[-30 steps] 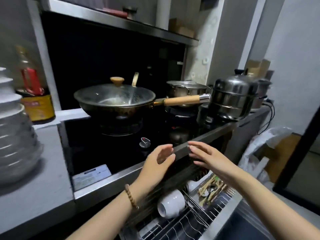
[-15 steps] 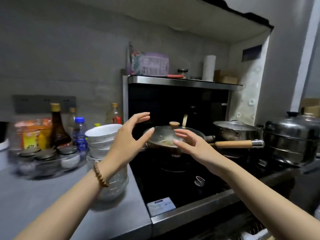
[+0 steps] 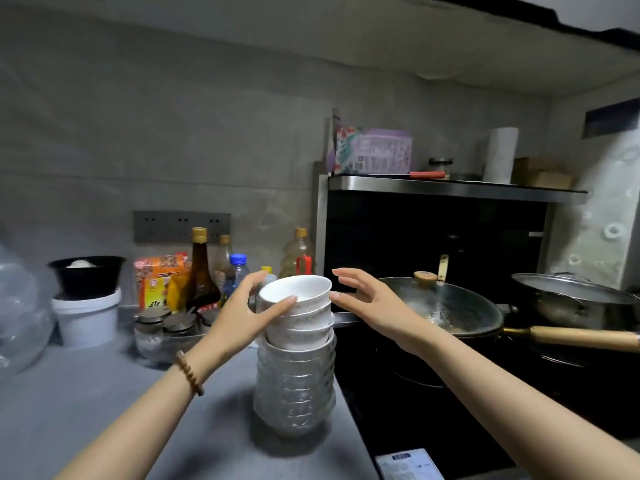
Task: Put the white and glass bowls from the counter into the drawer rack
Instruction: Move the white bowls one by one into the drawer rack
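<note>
Three white bowls point(image 3: 296, 317) sit nested on top of a taller column of glass bowls point(image 3: 294, 386), and the whole stack stands on the grey counter point(image 3: 104, 410) just left of the lidded wok point(image 3: 450, 306). One second ago both hands were held low at the front edge below the wok, over the open drawer rack, where one white bowl already lay. Half a second ago they had been raised toward the stack without touching it. Now the left hand point(image 3: 242, 313) has reached the top white bowl point(image 3: 294, 289) on the side away from the wok: its thumb lies across the near wall under the rim and its fingers wrap behind the far rim, so it grips the bowl. The right hand point(image 3: 374, 306) is between the stack and the wok, with fingers spread and released. Its thumb tip is at the bowl's rim, but contact cannot be confirmed. The bowl appears seated in the stack, not yet lifted. The drawer rack is out of view in the current picture. Assessment: the return reach is complete and a further pick is beginning. Most of the task remains, since the glass bowls have not been started.
</note>
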